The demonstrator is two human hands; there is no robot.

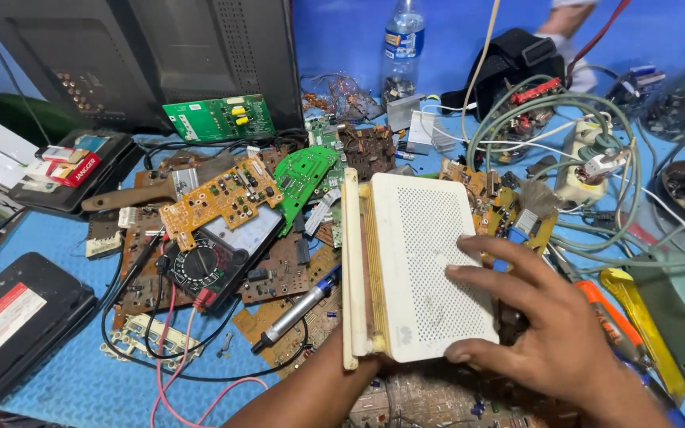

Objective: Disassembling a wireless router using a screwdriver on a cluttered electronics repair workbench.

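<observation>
Right hand lies spread, fingers apart, flat on the perforated face of the white router case. Left hand is hidden beneath the case; its grip cannot be told. Just left of the case: soldering pen, then multimeter. Right of the hand: orange-handled screwdriver.

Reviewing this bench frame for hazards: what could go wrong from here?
1. The white perforated plastic box stands on edge, steadied by the right hand and left hand; it could tip onto the loose brown circuit boards.
2. Its case looks parted along the left seam; the halves might separate.
3. The blue-tipped soldering iron lies close by.
</observation>
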